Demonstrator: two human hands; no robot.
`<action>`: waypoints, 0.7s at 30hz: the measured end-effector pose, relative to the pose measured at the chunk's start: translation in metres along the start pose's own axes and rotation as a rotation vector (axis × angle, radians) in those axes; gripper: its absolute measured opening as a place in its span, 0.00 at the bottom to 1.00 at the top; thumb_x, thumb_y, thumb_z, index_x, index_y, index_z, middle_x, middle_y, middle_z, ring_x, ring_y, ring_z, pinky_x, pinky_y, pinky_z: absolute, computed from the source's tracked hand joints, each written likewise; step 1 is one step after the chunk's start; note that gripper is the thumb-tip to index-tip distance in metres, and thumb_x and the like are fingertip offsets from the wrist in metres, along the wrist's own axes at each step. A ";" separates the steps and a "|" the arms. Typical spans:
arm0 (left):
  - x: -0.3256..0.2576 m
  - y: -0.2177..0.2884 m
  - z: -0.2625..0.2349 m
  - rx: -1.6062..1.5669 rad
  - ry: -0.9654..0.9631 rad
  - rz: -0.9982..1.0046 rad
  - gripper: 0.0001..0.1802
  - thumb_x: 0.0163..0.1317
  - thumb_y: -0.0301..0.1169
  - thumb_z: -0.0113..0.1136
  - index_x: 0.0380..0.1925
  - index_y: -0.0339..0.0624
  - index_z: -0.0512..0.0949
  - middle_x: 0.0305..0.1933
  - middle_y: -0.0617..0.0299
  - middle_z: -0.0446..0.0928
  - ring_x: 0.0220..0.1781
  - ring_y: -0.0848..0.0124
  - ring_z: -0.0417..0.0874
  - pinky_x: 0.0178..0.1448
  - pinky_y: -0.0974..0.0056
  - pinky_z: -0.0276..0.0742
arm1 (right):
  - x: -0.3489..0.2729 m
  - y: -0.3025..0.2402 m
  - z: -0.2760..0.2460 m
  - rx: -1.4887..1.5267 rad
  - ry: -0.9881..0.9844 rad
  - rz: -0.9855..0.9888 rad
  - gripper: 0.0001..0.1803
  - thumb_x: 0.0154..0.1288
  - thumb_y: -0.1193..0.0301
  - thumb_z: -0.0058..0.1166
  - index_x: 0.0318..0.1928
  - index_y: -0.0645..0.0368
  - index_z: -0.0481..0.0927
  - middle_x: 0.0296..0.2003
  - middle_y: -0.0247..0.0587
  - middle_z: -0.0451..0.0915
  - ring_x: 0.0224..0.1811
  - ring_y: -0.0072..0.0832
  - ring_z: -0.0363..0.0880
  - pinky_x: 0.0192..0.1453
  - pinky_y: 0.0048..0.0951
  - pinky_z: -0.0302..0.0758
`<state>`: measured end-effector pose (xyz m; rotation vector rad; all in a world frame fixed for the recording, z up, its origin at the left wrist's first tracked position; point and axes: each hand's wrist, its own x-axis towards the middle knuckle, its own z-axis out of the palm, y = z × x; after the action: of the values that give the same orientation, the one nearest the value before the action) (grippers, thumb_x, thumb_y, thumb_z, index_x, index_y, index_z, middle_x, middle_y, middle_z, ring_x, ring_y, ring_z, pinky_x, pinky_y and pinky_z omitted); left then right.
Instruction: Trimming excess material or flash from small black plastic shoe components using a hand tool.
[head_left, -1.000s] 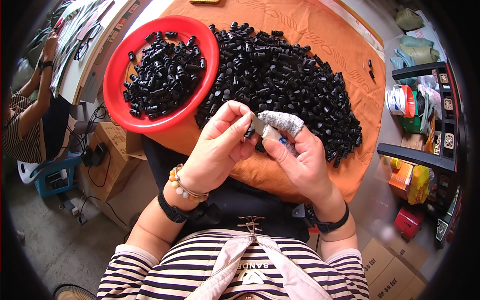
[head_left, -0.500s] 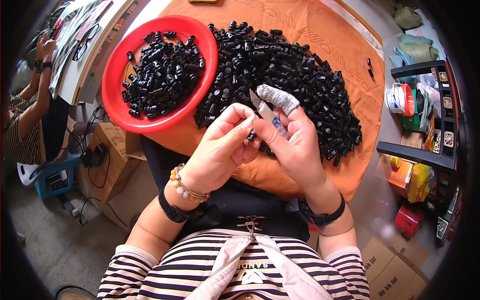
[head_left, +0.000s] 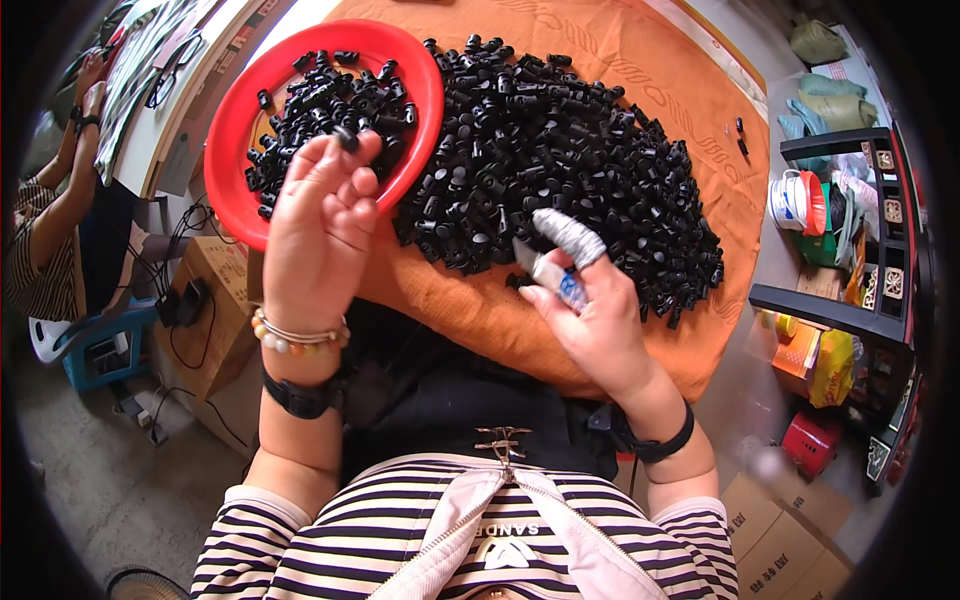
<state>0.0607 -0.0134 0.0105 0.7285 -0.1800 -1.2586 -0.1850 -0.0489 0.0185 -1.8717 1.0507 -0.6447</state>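
Note:
My left hand (head_left: 325, 215) is over the near edge of a red round tray (head_left: 430, 110), pinching a small black plastic piece (head_left: 346, 138) between thumb and fingertips. Inside the tray lies a heap of similar black cylindrical pieces (head_left: 335, 100), some showing side holes. To the right, my right hand (head_left: 598, 325) grips a small knife (head_left: 555, 277), its handle wrapped in white and its blade pointing up and left. A grey-white cover (head_left: 570, 237) wraps the right index finger. Just beyond this hand spreads a large pile of black pieces (head_left: 570, 150); many have round flat ends.
An orange cloth (head_left: 480, 310) covers the table. Two loose black pieces (head_left: 741, 137) lie at its right side. A black rack (head_left: 830, 310) with bags and a bucket stands right; cardboard boxes (head_left: 780, 540) are below it. At far left a co-worker's arms (head_left: 75, 170) show near another table.
My hands have parted. The left moved left and away from me to the red tray with a black piece; the right, still holding the knife, dropped slightly nearer and right.

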 end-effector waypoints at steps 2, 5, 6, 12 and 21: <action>0.005 0.009 -0.006 -0.011 0.023 0.020 0.08 0.64 0.27 0.48 0.42 0.41 0.67 0.50 0.48 0.74 0.39 0.71 0.81 0.33 0.73 0.80 | -0.002 0.005 0.006 -0.107 -0.011 -0.094 0.27 0.47 0.81 0.57 0.52 0.58 0.72 0.32 0.45 0.77 0.30 0.39 0.79 0.34 0.33 0.76; 0.004 0.015 -0.005 -0.036 0.011 0.048 0.11 0.64 0.26 0.46 0.47 0.40 0.65 0.55 0.46 0.70 0.46 0.66 0.80 0.36 0.71 0.81 | -0.004 0.008 0.009 -0.305 -0.033 -0.196 0.27 0.45 0.83 0.56 0.50 0.59 0.74 0.33 0.43 0.78 0.29 0.37 0.79 0.32 0.32 0.76; 0.003 0.015 -0.006 -0.055 -0.028 0.041 0.12 0.65 0.26 0.45 0.48 0.39 0.63 0.56 0.45 0.68 0.47 0.65 0.79 0.37 0.70 0.82 | -0.004 0.008 0.009 -0.439 -0.065 -0.253 0.27 0.44 0.85 0.55 0.50 0.58 0.75 0.32 0.42 0.78 0.28 0.35 0.79 0.31 0.30 0.76; -0.012 -0.007 -0.004 0.034 -0.056 -0.054 0.10 0.66 0.29 0.46 0.46 0.43 0.69 0.38 0.60 0.77 0.32 0.75 0.79 0.32 0.74 0.78 | -0.004 0.015 0.011 -0.567 -0.050 -0.393 0.29 0.37 0.84 0.54 0.48 0.56 0.77 0.31 0.40 0.77 0.24 0.35 0.77 0.26 0.32 0.74; -0.027 -0.031 0.005 0.109 -0.064 -0.169 0.08 0.65 0.28 0.47 0.43 0.43 0.68 0.32 0.63 0.74 0.27 0.79 0.74 0.30 0.75 0.70 | -0.005 0.017 0.012 -0.600 -0.074 -0.419 0.18 0.41 0.81 0.53 0.38 0.60 0.75 0.33 0.41 0.77 0.25 0.35 0.77 0.27 0.31 0.75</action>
<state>0.0246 0.0049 0.0034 0.8109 -0.2450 -1.4426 -0.1858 -0.0437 -0.0020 -2.6611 0.8641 -0.5174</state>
